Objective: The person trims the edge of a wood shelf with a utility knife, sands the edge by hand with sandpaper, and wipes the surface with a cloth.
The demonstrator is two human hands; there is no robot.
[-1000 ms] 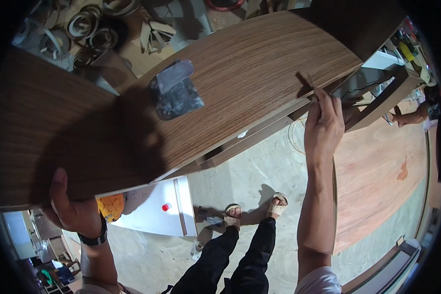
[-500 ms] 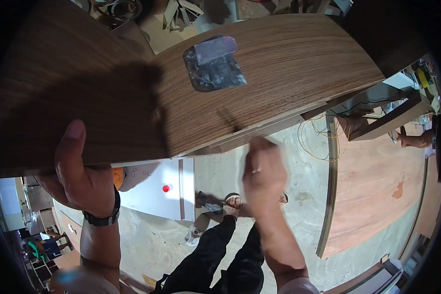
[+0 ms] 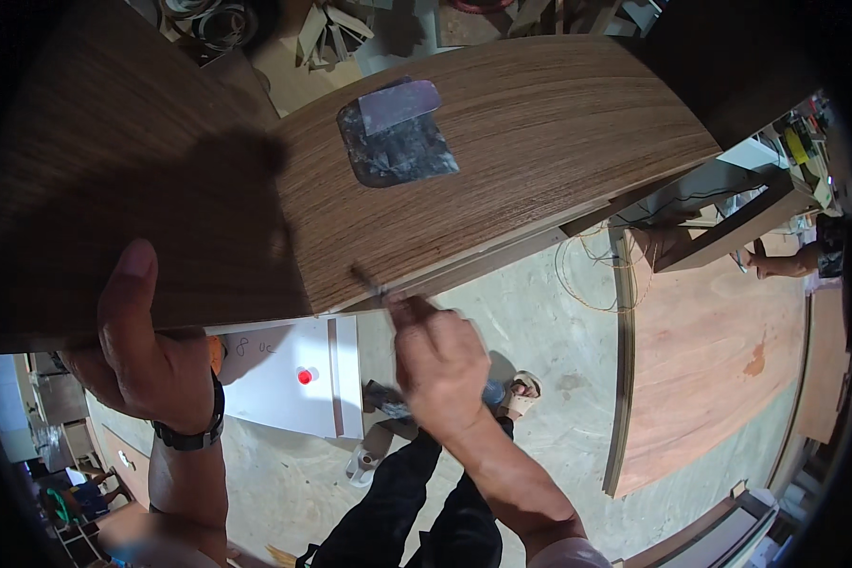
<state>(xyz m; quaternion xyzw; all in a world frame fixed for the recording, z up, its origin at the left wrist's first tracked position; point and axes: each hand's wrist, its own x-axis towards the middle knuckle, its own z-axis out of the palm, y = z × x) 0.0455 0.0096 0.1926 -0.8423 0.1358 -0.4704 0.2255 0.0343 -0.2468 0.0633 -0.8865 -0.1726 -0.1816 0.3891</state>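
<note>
My left hand (image 3: 151,350) grips the near edge of a dark brown wood-grain panel (image 3: 133,170), its thumb on the top face and its fingers hidden below. Something orange (image 3: 217,354) shows beside that palm; whether it is held I cannot tell. At the near edge of the adjoining wood-grain board (image 3: 540,123), my right hand (image 3: 440,360) is closed around a small, thin tool (image 3: 374,286), blurred and mostly covered by the fingers. A flat, smudged dark scraper (image 3: 398,151) with a pale purplish grip strip lies on this board, beyond my right hand.
Below stands a white board (image 3: 284,374) with a red cap-like piece (image 3: 304,377). To the right are a large pale plywood sheet (image 3: 710,369), loose yellowish wire (image 3: 577,284) and another person's arm (image 3: 786,262). Wood offcuts (image 3: 327,38) and coiled strips (image 3: 213,21) lie at the back.
My right hand has moved left along the board's edge, with the thin tool now touching or close to it. My left hand keeps its grip. The whole view has shifted slightly.
</note>
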